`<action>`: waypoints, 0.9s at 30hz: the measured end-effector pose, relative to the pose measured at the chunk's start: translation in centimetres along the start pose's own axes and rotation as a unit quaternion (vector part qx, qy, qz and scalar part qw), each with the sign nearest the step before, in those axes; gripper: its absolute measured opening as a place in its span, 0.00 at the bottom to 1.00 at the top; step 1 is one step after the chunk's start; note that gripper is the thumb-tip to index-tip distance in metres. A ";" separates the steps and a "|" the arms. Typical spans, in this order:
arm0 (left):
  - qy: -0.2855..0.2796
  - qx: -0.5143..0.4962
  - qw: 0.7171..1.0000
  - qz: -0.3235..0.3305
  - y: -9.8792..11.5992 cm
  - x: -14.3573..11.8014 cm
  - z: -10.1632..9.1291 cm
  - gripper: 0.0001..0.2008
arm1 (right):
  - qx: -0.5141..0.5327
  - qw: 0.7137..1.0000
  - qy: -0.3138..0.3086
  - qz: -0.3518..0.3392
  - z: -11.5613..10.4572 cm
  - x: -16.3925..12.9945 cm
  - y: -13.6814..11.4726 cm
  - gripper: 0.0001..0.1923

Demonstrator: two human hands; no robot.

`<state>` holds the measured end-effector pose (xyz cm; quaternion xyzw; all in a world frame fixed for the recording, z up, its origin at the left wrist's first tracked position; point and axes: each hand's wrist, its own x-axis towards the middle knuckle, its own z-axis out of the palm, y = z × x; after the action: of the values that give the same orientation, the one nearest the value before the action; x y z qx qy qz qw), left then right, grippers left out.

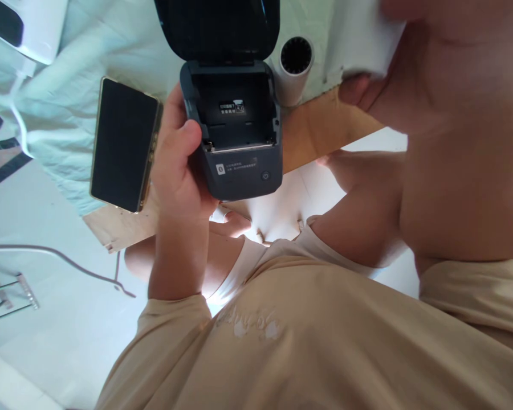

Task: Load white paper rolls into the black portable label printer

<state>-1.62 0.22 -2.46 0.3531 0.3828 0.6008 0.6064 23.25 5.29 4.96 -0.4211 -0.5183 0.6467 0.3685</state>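
Note:
My left hand (177, 156) is closed around the left side of a dark grey label printer (243, 171), thumb near its upper edge. The printer's black lid (222, 28) is swung up, and its inside bay shows a small printed sticker and no roll. Just right of the printer, a white label roll (291, 85) stands on end with its dark hollow core facing up. At the upper right, my right hand (410, 74) grips a blurred white object (363, 40), partly cut off by the frame's top; its kind is unclear.
A dark-screened phone (125, 145) lies left of my left hand on a pale green cloth (111, 40). The wooden board's edge (320, 125) shows beneath the cloth. A white device (34, 28) with a white cable (19, 119) sits at the upper left. My legs are below the board.

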 end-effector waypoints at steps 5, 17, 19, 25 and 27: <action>-0.012 -0.001 1.000 -0.007 0.1 -0.3 0.3 0.23 | 0.058 0.976 -0.209 0.034 1.6 -2.1 -1.2 0.16; -0.005 0.025 0.999 -0.019 0.5 -0.4 0.5 0.22 | 0.091 0.947 -0.281 0.123 2.3 -1.7 0.5 0.22; 0.003 0.025 0.999 -0.024 0.5 -0.6 0.7 0.20 | 0.100 0.947 -0.281 0.120 2.4 -1.7 0.6 0.19; -0.001 0.003 1.000 -0.001 0.5 -0.6 0.8 0.17 | 0.079 0.934 -0.343 0.058 1.8 -1.6 0.4 0.15; -0.005 -0.011 1.000 -0.006 0.5 -0.5 0.8 0.17 | 0.066 0.936 -0.343 0.051 1.8 -1.7 0.0 0.15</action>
<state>-1.15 -0.25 -1.65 0.3470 0.3758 0.5996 0.6155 22.25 3.08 5.38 -0.1744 -0.5475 0.8023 0.1616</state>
